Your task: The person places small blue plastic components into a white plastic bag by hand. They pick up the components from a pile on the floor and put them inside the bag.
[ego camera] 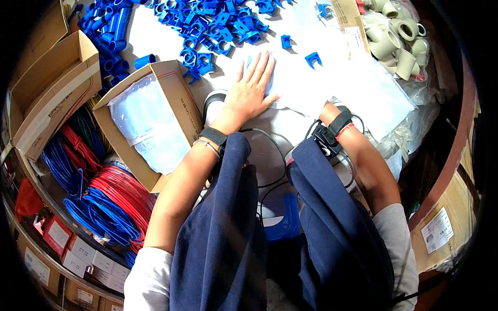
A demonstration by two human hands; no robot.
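Note:
My left hand (pixel 253 83) lies palm down on a thin white plastic sheet or bag (pixel 299 87), its fingers somewhat spread and holding nothing. My right wrist (pixel 330 112) reaches the near edge of that bright plastic, which hides the hand beyond it; what it holds cannot be seen. Two loose blue plastic pipe clips, one upright (pixel 286 41) and one on its side (pixel 313 60), lie beyond my fingers. A large heap of similar blue pipe clips (pixel 218 23) spreads to the upper left. Left of my hand stands an open cardboard box (pixel 181 95) containing clear plastic bags (pixel 136 109).
Blue pipe couplings (pixel 116 27) are piled at upper left. Red wire coils (pixel 124 198) and blue wire coils (pixel 105 214) sit below another open carton (pixel 58 97). Bagged beige pipe tees (pixel 389 42) lie at upper right. A black cable (pixel 278 149) loops between my legs.

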